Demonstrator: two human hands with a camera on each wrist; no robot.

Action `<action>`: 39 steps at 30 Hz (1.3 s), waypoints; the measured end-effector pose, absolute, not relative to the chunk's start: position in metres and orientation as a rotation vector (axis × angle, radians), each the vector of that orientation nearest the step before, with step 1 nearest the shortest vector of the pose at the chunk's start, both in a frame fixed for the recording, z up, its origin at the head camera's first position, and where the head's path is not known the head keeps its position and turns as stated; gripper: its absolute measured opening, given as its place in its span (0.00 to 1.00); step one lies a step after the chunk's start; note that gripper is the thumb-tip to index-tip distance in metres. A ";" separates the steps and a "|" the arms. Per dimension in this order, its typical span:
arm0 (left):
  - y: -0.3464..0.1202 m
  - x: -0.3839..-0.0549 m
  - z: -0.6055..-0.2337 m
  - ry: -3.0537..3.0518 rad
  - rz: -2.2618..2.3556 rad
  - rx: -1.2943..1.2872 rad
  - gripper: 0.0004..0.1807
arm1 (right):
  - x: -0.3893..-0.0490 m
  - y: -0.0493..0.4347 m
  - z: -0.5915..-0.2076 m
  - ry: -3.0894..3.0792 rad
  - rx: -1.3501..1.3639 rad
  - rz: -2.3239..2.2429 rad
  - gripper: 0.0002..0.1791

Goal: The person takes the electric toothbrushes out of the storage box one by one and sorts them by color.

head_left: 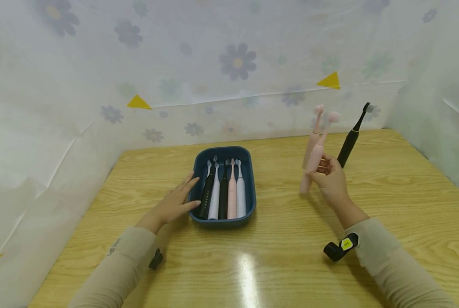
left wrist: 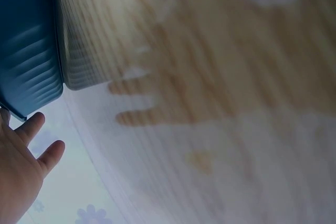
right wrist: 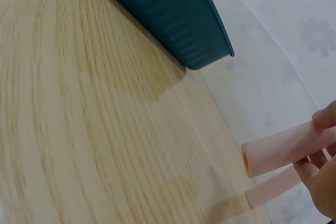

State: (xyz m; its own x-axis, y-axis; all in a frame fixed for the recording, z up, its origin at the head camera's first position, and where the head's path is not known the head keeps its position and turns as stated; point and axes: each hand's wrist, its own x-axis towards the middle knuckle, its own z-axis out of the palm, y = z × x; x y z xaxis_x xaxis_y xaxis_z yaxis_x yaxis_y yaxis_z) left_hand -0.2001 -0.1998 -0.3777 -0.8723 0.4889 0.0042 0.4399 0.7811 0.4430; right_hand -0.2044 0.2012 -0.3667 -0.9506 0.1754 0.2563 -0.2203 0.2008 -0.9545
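Observation:
My right hand [head_left: 333,179] pinches a pink electric toothbrush [head_left: 315,157] by its handle, brush head up and slightly tilted. In the right wrist view the handle's hollow bottom end [right wrist: 247,160] hangs above the table. Just behind it stands a second pink toothbrush [head_left: 311,145], partly covered by the held one. A black electric toothbrush [head_left: 348,145] stands upright beyond my right hand. My left hand [head_left: 175,201], fingers spread, rests against the left side of a dark blue bin [head_left: 253,192]. Inside lie several black, white and pink toothbrushes [head_left: 232,196] side by side, heads toward the far end.
The wood-grain table [head_left: 283,256] has a shiny surface that reflects the bin and hand. A flower-patterned white sheet [head_left: 198,64] hangs behind and at both sides, with yellow triangles [head_left: 331,80] on it.

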 end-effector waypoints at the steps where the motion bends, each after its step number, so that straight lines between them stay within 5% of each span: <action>1: -0.200 -0.200 -0.377 2.858 0.668 0.748 0.38 | -0.205 0.202 -0.367 -2.175 0.038 1.800 0.32; 12: -0.199 -0.201 -0.377 2.863 0.665 0.756 0.38 | -0.220 0.211 -0.375 -2.231 -0.048 1.646 0.21; 39: -0.199 -0.198 -0.377 2.855 0.676 0.742 0.38 | -0.244 0.217 -0.386 -2.220 -0.160 1.600 0.18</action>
